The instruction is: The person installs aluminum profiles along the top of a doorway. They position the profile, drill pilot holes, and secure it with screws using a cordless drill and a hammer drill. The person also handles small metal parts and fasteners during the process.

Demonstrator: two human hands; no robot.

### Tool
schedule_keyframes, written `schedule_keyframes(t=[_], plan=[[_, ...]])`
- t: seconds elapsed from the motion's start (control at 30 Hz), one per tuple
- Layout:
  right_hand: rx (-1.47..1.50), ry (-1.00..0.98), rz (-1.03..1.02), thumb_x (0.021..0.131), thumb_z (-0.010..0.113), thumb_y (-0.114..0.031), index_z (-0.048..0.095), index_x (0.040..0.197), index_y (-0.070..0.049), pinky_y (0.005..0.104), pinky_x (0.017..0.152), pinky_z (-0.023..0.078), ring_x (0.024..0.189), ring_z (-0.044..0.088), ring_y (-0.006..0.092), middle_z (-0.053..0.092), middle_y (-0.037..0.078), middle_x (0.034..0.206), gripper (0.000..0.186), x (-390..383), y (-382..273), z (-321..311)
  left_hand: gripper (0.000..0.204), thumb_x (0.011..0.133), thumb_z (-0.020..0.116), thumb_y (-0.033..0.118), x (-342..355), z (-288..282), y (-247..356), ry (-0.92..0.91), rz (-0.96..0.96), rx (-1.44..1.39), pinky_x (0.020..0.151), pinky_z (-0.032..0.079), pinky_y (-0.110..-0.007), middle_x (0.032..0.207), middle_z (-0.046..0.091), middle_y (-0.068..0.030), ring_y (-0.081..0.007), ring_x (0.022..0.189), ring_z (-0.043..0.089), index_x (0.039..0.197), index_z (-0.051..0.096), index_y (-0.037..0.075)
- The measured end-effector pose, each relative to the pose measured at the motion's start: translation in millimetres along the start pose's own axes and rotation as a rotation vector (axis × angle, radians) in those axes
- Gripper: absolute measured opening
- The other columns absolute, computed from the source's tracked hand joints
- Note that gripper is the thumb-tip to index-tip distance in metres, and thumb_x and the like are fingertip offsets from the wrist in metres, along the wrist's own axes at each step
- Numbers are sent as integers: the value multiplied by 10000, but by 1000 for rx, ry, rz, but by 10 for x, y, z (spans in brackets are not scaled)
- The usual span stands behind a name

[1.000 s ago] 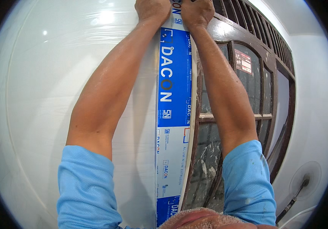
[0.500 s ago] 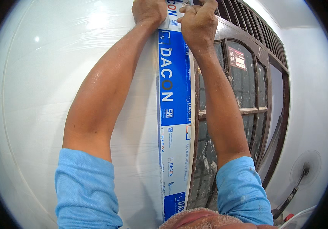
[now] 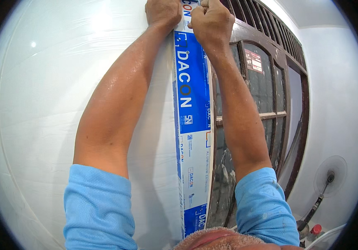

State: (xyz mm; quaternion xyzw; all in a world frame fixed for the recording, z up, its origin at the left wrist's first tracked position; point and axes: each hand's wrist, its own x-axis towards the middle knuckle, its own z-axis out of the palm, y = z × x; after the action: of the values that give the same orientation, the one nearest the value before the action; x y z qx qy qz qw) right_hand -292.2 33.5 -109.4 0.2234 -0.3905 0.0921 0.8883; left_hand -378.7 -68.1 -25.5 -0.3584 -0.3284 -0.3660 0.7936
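Observation:
A tall profile strip (image 3: 191, 79), wrapped in blue and white printed film, runs upright in front of me beside a large pale sheet (image 3: 54, 100). High up, at the strip's left edge, my left hand (image 3: 164, 11) is closed; its fingertips are hidden and I cannot make out what is in them. My right hand (image 3: 212, 25) is raised at the strip's upper right edge, its fingers curled in a pinch. What those fingers hold is too small and hidden to name. Both arms reach upward in light blue sleeves.
Behind the strip stands a dark brown wooden door (image 3: 229, 118) with paint-spotted glass panes and a label. Dark bars (image 3: 266, 29) fill the opening above it. A fan (image 3: 330, 177) stands at the lower right near a red-topped item (image 3: 316, 228), before a white wall (image 3: 333, 96).
My right hand has shifted slightly left, closer to the strip, and its fingers have curled in more. My left hand stays at the strip's edge. The whole view has shifted slightly.

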Motion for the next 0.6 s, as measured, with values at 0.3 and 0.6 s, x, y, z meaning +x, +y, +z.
schedule_keyframes(t=[0.3, 0.6], plan=[[71, -117, -39, 939, 602, -33, 597, 903, -3, 544, 647, 504, 745, 674, 476, 625, 277, 760, 46, -274, -253, -260, 295, 1031, 720, 336, -167, -591, 400, -357, -697, -1040, 672, 494, -260, 862, 758, -32, -110, 742, 670, 934, 775, 63], [101, -96, -242, 885, 614, 19, 589, 843, -1, 519, 635, 500, 711, 648, 454, 603, 248, 760, 53, -268, -324, -351, 196, 1028, 714, 194, -134, -787, 340, -427, -757, -1158, 666, 567, -263, 826, 737, -56, -127, 706, 678, 927, 743, 29]])
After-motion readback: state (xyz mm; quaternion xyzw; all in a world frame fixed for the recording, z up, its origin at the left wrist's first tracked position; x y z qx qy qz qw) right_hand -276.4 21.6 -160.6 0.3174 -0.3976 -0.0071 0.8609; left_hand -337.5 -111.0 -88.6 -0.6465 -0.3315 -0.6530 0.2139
